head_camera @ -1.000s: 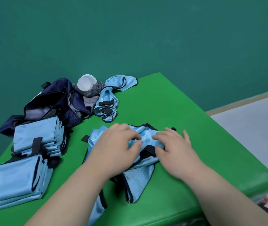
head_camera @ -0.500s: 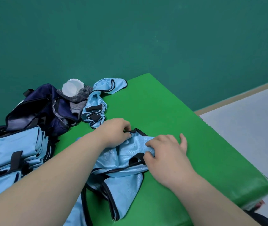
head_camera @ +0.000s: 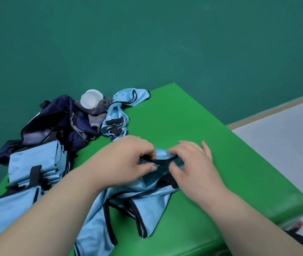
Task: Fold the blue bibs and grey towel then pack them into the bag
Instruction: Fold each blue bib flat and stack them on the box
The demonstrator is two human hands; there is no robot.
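A light blue bib (head_camera: 143,202) with black trim lies rumpled on the green table (head_camera: 211,145) in front of me. My left hand (head_camera: 126,161) pinches its black-trimmed top edge, and my right hand (head_camera: 193,167) pinches the same edge just to the right. Another crumpled blue bib (head_camera: 121,111) lies at the back. The grey towel (head_camera: 99,109) sits bunched on the open navy bag (head_camera: 54,126) at the back left. Two stacks of folded bibs (head_camera: 36,163) lie at the left.
A white round lid or cup (head_camera: 90,100) rests on the grey towel. The table's right edge (head_camera: 276,209) drops to a grey floor. A teal wall stands behind the table.
My left hand has shifted right along the bib's top edge to meet my right hand, and both now pinch the black trim. The bib has bunched up more beneath them.
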